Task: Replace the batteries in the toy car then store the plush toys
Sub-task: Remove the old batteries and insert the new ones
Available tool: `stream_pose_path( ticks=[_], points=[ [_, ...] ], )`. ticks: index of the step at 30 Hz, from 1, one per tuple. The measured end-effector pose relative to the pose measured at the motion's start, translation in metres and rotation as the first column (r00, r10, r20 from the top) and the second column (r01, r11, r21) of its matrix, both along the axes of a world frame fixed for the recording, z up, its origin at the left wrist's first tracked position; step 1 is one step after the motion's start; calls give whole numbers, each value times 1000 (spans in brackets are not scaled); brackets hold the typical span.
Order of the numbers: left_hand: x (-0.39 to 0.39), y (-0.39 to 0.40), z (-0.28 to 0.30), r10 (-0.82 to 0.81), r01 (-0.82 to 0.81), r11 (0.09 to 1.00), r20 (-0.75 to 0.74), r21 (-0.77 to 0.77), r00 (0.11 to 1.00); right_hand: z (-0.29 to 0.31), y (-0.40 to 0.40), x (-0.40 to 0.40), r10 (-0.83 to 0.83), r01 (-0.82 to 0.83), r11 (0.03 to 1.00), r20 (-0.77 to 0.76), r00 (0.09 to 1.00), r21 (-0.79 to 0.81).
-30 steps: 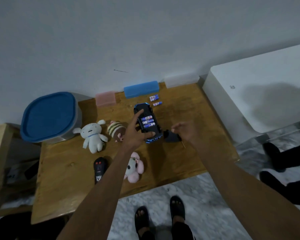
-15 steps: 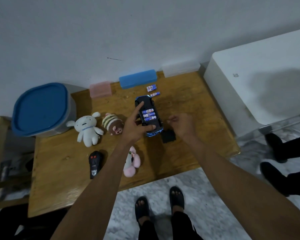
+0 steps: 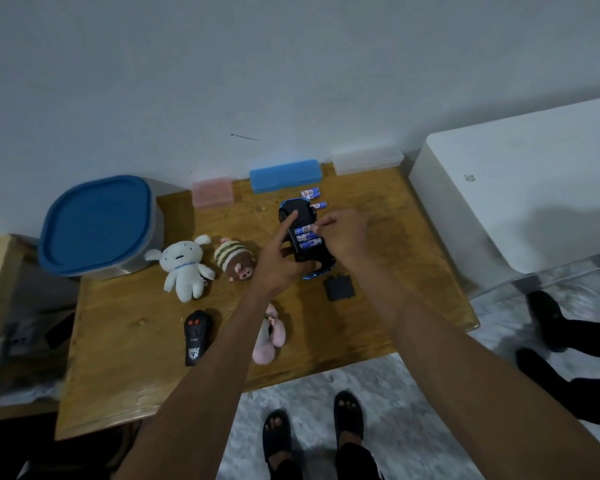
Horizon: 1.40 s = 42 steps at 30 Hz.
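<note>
Lying upside down near the middle of the wooden worktop [image 3: 118, 341], the black and blue toy car [image 3: 303, 237] shows its open battery bay, where three blue-and-white batteries [image 3: 307, 236] sit side by side. The car's long axis runs away from the person toward the wall, and each battery lies crosswise to it.

The left hand [image 3: 279, 268] steadies the car from its left side: the thumb wraps the near end and the index finger stretches flat along the underside toward the far end, so this hand grips the body. The right hand [image 3: 343, 237] comes in from the car's right, its fingers [image 3: 321, 225] bunched narrow and touching the top battery's right end. Whether they already pinch it or only touch it is unclear. The right hand is the nearer one to the batteries, so the next pull likely goes up and to the right.

Just beyond the car's far end lie loose batteries [image 3: 310, 194]. The black battery cover [image 3: 340, 287] rests on the worktop close to the car's near end.

To the left sit a white plush [image 3: 186, 266] and a striped brown plush [image 3: 234, 259]; a pink plush [image 3: 269, 336] lies nearer, partly hidden by the left forearm, beside a black remote control [image 3: 196, 337]. A blue-lidded container [image 3: 99, 225] stands at the far left corner, with pink [image 3: 212, 192], blue [image 3: 284, 174] and clear [image 3: 368, 161] boxes along the wall.
</note>
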State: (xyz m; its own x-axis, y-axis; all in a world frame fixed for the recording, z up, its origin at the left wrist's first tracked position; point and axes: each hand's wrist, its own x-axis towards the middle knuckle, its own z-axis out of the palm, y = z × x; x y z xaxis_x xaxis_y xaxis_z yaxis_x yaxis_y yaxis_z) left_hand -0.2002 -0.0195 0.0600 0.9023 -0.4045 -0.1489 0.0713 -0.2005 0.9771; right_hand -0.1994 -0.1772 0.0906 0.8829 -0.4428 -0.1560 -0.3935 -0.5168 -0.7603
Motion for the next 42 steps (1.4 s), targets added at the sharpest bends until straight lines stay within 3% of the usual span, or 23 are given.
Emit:
stream_pose_path(
  ticks=[4, 10, 17, 23, 29, 33, 37, 42],
  points=[
    [-3, 1, 1, 31, -31, 999, 11, -5, 999, 8, 13, 4, -51, 51, 999, -69, 996, -7],
    [-7, 9, -2, 31, -31, 1000, 5, -5, 1000, 9, 22, 9, -134, 168, 966, -177, 975, 196],
    [-4, 12, 2, 42, -42, 999, -3, -22, 999, 14, 33, -1, -194, 203, 942, -59, 979, 269],
    [-5, 14, 0, 55, -56, 997, -24, -52, 998, 24, 48, -4, -117, 104, 981, 73, 990, 161],
    [-3, 21, 1, 37, -37, 999, -7, -31, 999, 38, 36, -5, -189, 133, 958, 215, 958, 253],
    [-1, 27, 5, 23, -25, 998, -38, -52, 999, 43, 21, -1, 75, -89, 988, 113, 991, 128],
    [0, 28, 10, -38, 25, 994, -119, -109, 992, 35, 16, -6, 372, -372, 927, -10, 928, -41],
    [1, 25, 12, -93, 82, 992, -109, -100, 990, 29, 18, -12, 429, -420, 886, 0, 904, -195]
  ],
)
